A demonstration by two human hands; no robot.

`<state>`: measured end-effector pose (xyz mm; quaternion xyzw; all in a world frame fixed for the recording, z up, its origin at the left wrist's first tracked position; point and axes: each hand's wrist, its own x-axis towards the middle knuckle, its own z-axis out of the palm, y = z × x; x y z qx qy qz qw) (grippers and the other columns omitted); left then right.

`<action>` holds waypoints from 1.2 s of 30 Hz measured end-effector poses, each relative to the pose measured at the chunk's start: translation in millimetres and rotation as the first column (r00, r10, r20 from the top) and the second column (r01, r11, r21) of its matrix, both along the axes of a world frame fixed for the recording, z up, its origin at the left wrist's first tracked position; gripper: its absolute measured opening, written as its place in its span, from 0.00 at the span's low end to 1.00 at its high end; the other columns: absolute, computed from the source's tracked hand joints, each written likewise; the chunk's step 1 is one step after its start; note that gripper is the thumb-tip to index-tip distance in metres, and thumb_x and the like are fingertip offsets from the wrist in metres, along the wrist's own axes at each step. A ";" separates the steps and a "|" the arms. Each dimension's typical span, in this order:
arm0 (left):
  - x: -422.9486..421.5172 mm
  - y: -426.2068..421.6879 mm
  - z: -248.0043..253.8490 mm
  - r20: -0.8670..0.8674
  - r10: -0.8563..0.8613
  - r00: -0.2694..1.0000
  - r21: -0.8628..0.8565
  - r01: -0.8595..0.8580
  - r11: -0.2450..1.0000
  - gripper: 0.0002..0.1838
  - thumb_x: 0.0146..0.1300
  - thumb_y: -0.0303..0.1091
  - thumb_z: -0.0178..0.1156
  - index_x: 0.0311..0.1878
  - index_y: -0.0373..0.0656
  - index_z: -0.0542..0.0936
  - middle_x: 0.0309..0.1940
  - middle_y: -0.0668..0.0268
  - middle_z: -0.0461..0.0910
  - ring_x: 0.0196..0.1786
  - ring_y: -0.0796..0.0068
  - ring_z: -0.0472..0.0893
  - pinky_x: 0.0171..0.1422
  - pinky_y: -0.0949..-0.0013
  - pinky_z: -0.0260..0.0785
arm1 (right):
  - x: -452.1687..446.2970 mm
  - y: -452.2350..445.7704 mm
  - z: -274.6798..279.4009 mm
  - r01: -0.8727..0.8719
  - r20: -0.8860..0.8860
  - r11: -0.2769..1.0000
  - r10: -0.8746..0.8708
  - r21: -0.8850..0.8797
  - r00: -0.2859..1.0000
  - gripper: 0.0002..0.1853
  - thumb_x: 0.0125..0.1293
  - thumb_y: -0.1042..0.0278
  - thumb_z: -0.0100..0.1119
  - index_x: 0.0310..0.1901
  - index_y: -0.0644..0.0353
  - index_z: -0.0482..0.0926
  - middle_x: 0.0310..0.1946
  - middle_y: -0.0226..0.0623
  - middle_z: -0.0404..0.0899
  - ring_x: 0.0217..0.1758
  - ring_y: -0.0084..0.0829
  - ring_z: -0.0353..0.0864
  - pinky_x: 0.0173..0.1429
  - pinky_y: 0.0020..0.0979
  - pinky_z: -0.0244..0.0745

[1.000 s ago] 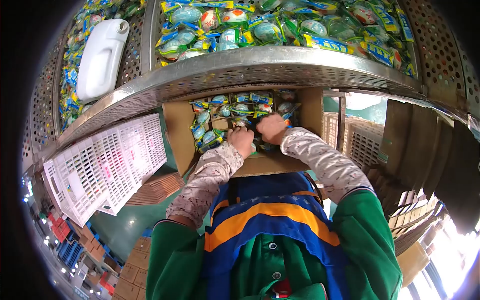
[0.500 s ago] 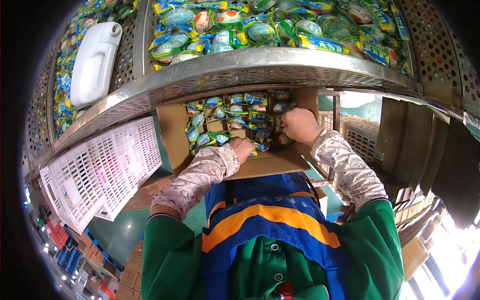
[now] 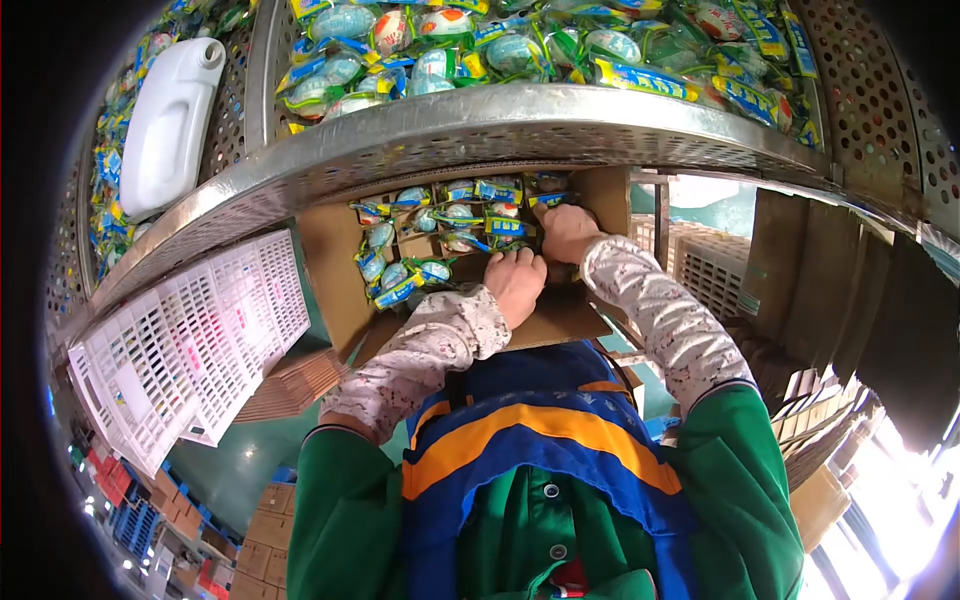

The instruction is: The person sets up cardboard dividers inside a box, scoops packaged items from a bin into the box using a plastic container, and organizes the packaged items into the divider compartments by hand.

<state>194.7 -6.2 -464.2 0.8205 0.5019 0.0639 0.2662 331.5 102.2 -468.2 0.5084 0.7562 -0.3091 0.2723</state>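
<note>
An open cardboard box holds several packaged eggs in clear wrappers with blue, yellow and green print, standing in rows between cardboard dividers. My left hand is inside the box near its front, fingers curled downward; whatever they may hold is hidden beneath them. Farther right, my right hand is closed, with its fingertips at a packaged egg by the box's right side. Its palm and thumb are mostly out of sight. Both forearms wear pale patterned sleeve covers.
Beyond the box, a perforated metal table carries a heap of packaged eggs. A white plastic jug lies at its left. White plastic crates stand left of the box, and flattened cardboard stands at the right.
My left hand has moved right and slightly away from me, closer to my right hand. My right hand has shifted a little left. The view has shifted slightly.
</note>
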 end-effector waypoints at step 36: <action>-9.2 2.2 32.6 0.282 -0.151 0.947 -0.304 0.238 0.922 0.07 0.57 0.30 0.64 0.37 0.43 0.77 0.47 0.59 0.77 0.42 0.50 0.81 0.43 0.52 0.73 | 11.0 -27.0 -12.7 -0.475 0.217 0.820 0.424 0.320 0.879 0.20 0.62 0.67 0.59 0.56 0.57 0.71 0.51 0.44 0.70 0.48 0.43 0.78 0.49 0.43 0.72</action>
